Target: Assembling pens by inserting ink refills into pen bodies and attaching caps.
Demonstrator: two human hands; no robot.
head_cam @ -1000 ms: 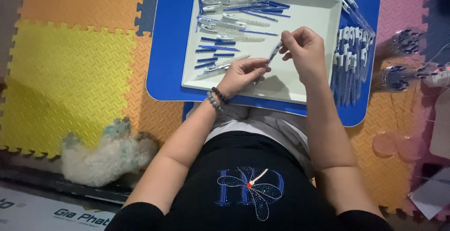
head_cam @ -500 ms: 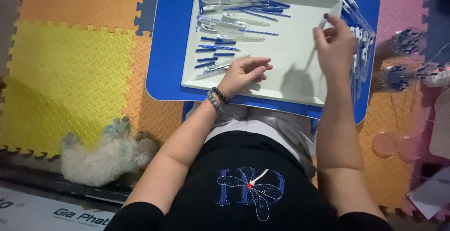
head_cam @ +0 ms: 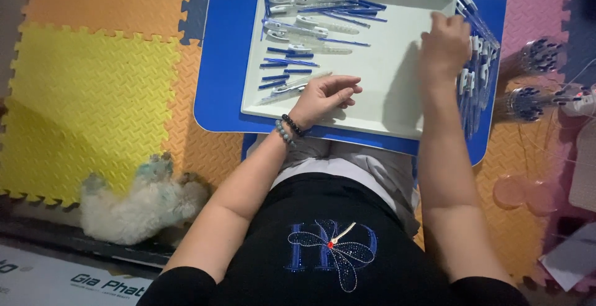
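A white tray [head_cam: 397, 76] lies on a blue lap table [head_cam: 223, 63] over my legs. Clear pen barrels [head_cam: 310, 29] and blue refills [head_cam: 282, 63] are spread over the tray's left and top. A row of assembled blue-and-white pens [head_cam: 478, 76] lies along the table's right side. My left hand [head_cam: 323, 98] rests in the tray beside the lowest parts, fingers loosely curled and apart, nothing in it. My right hand [head_cam: 444, 48] reaches over the tray's right rim onto the assembled pens. Its fingertips are hidden behind the back of the hand.
Two clear cups of blue-capped pens [head_cam: 537, 54] [head_cam: 528, 102] lie on the floor to the right. A white plush toy [head_cam: 136, 203] sits at the lower left. Yellow and orange foam mats [head_cam: 93, 82] cover the floor. Papers lie at the far right edge.
My right hand moved right, from beside my left hand at the tray's middle to the pen row, carrying the pen it held. My left hand stayed in place.
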